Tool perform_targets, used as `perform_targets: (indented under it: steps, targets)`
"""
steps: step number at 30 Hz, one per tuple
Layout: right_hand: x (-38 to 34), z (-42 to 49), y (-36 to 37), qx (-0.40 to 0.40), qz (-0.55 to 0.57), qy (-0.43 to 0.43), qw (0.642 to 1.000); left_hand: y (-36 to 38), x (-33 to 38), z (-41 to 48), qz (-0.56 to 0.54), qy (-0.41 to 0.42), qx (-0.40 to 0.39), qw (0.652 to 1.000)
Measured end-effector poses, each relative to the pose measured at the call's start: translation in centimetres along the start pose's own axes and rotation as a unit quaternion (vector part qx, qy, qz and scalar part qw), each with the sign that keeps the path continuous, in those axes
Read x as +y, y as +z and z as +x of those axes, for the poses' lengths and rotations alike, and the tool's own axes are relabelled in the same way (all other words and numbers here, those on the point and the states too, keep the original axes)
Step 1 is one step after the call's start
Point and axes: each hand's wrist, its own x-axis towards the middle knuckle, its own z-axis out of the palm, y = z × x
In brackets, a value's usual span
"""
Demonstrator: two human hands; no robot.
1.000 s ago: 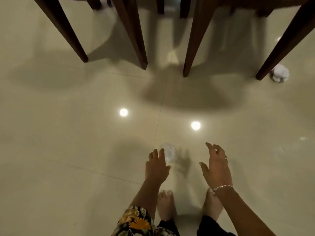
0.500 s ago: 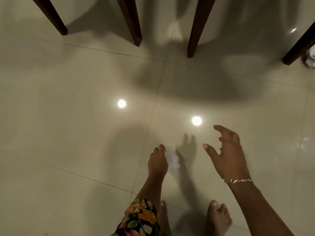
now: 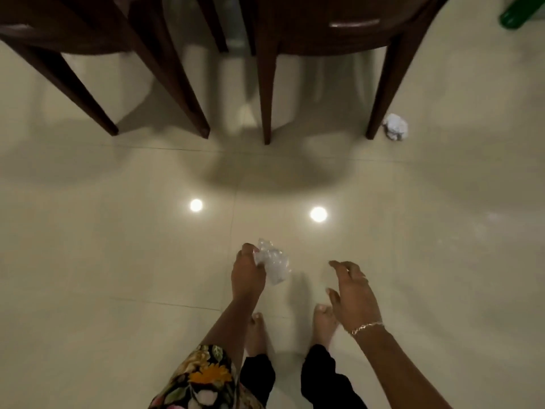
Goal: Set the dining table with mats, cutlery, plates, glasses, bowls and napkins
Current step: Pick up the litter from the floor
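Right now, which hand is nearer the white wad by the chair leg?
Right. The right hand is open, below and a little left of the wad in view. The left hand, holding clear plastic, is farther left.

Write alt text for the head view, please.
A person's left hand grips crumpled clear plastic above a glossy tiled floor; the right hand hangs open. Dark chair legs stand ahead, crumpled white paper beside one.

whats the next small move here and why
Probably step forward and reach the right hand toward the crumpled white paper on the floor by the chair leg. That hand is open and empty, while the left hand grips crumpled clear plastic.
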Motion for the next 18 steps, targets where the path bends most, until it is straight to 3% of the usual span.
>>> perform_targets:
  steps: [11, 18]
  targets:
    - [9.4, -9.2, -19.7, 0.005, -0.065, 0.075, 0.995, 1.1, 21.3, -12.0, -0.081, 0.045, -0.028, 0.995]
    - [14.0, -6.6, -29.4, 0.066, -0.052, 0.099, 0.992, 6.4, 30.8, -11.1, -0.131, 0.015, -0.057, 0.990]
